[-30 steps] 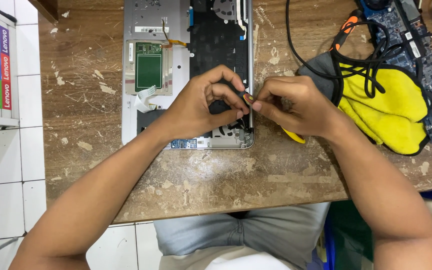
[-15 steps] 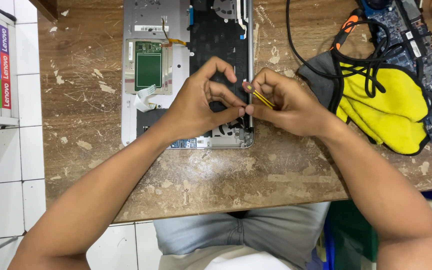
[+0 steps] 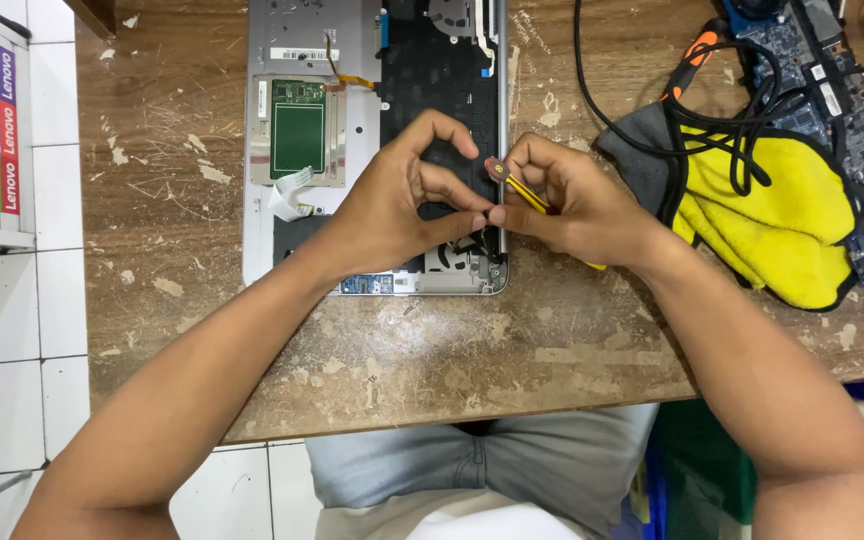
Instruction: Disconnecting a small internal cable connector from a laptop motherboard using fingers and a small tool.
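Both hands (image 3: 492,205) pinch yellow-handled tool (image 3: 527,193) over opened laptop shell (image 3: 312,60), circuit boards inside

Small flat part (image 3: 495,167), pinched upright

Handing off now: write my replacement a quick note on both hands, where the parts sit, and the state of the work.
Left hand: fingertips pinched over the right edge of the opened laptop base.
Right hand: holds a yellow-handled tool, a small part at its tip.
Done: cover off, internals exposed.
Left: part not set down.
Nearby: yellow cloth, black cables, blue circuit board on the wooden table.
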